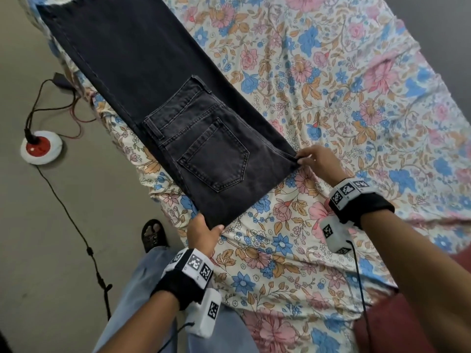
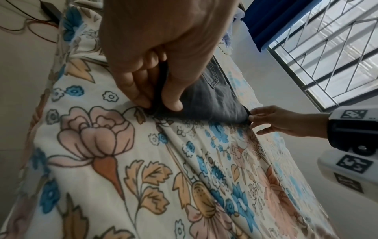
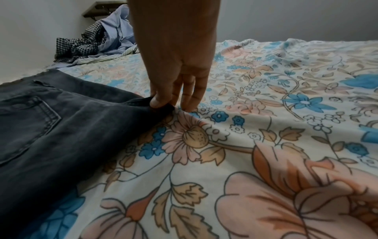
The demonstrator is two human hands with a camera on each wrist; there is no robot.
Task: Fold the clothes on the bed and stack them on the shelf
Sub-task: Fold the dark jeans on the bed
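Observation:
Dark grey jeans [image 1: 142, 80] lie flat on the floral bed sheet [image 1: 331, 98], folded lengthwise, with the waist part doubled back so a rear pocket [image 1: 216, 159] faces up. My left hand [image 1: 204, 233] pinches the near left corner of the folded end, thumb on top [image 2: 174, 100]. My right hand [image 1: 313, 159] pinches the near right corner between thumb and fingers [image 3: 161, 100]. The jeans [image 3: 51, 122] stretch away diagonally toward the bed's far left edge.
A heap of checked and striped clothes [image 3: 98, 42] lies at the far end of the bed below a wall shelf [image 3: 102, 8]. On the floor to the left are a round red-and-white socket [image 1: 40, 149] and cables. My foot [image 1: 153, 235] stands by the bed's edge.

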